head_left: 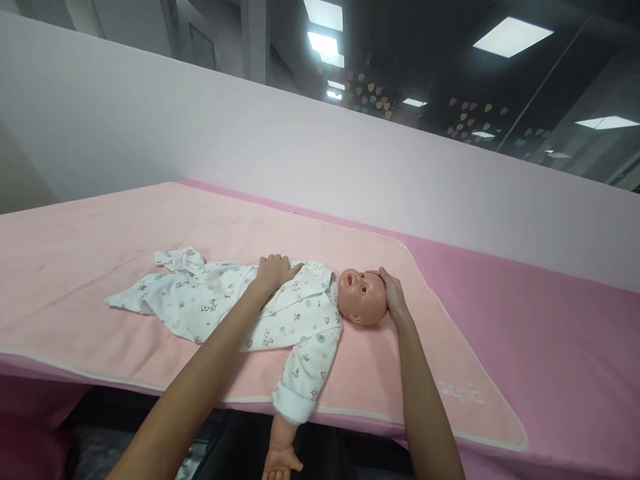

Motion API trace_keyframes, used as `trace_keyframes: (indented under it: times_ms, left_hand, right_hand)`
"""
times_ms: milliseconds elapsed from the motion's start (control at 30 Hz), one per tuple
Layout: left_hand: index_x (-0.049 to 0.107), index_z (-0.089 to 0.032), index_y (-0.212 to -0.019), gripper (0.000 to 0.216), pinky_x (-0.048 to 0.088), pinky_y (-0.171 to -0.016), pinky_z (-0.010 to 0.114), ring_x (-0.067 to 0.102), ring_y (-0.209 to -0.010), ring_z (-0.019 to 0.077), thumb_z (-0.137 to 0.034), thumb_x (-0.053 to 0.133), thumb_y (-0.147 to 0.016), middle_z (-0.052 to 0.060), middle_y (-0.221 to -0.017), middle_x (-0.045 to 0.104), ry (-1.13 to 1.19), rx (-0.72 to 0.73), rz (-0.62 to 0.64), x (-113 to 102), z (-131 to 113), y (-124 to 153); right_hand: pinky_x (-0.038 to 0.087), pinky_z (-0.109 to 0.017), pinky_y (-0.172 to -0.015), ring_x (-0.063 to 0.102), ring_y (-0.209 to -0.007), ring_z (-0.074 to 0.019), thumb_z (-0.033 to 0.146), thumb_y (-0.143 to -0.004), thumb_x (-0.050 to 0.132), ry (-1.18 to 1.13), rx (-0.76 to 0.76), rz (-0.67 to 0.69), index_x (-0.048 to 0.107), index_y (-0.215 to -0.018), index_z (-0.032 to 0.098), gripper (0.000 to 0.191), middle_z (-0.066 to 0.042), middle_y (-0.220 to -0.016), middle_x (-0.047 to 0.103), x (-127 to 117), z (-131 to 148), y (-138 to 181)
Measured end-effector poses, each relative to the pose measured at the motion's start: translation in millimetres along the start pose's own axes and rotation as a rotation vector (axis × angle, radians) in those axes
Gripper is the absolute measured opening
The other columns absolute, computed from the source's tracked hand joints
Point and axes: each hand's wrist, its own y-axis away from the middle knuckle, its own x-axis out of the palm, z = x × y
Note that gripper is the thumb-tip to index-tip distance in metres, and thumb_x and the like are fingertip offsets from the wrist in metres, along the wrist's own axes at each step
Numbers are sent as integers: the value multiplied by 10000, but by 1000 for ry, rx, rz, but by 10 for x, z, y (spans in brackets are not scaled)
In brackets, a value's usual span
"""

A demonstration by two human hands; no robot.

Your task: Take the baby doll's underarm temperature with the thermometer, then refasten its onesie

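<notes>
A baby doll (364,301) lies on its back, head to the right, dressed in a white printed sleepsuit (295,320) with animals and dots. My left hand (275,272) rests on the sleepsuit over the doll's middle, fingers stretched across the far side and thumb apart. Against the top of the doll's head sits my right hand (394,293), its fingers curved over the far side of the head and partly hidden. One doll arm (284,437) hangs over the near edge. The sleepsuit's legs lie spread to the left.
Beneath the doll is a peach mat (240,227) with a white border, on a pink table cover (540,320). A white wall (300,153) rises behind, topped by dark glass (430,73) with heart stickers. The table's near edge drops to a dark space.
</notes>
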Motion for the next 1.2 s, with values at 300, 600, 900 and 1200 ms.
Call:
trace_keyframes:
  times_ms: [300,600,900,1200]
  left_hand:
    - [577,-121,-1069,669,334,-900,439,479,-1093,307,-582,141,-856,182,-1132,577,-18,5,-10,40,36,-29]
    - [540,-111,-1086,627,328,-894,442,480,-1081,310,-573,186,-852,185,-1131,571,9,10,-11,26,30,-19]
    - [525,-111,-1115,631,326,-890,434,480,-1086,313,-572,179,-859,188,-1146,564,28,4,-8,-2,24,-6]
    - [525,-122,-1119,612,323,-896,425,480,-1090,311,-571,200,-858,177,-1152,566,23,-2,-1,2,36,-3]
  right_hand:
    - [463,-311,-752,623,-786,-207,507,-647,622,-70,34,-40,701,-737,160,368,-44,-789,706,75,92,54]
    - [455,-319,-776,626,-781,-198,438,-676,597,-56,29,-52,701,-728,168,295,-39,-785,707,79,88,49]
    - [459,-287,-755,616,-830,-196,485,-689,581,-9,-10,-19,709,-788,162,361,-39,-868,705,29,-3,-7]
    - [462,-289,-760,615,-844,-202,487,-703,570,2,-10,-1,711,-796,162,367,-41,-875,706,27,5,-6]
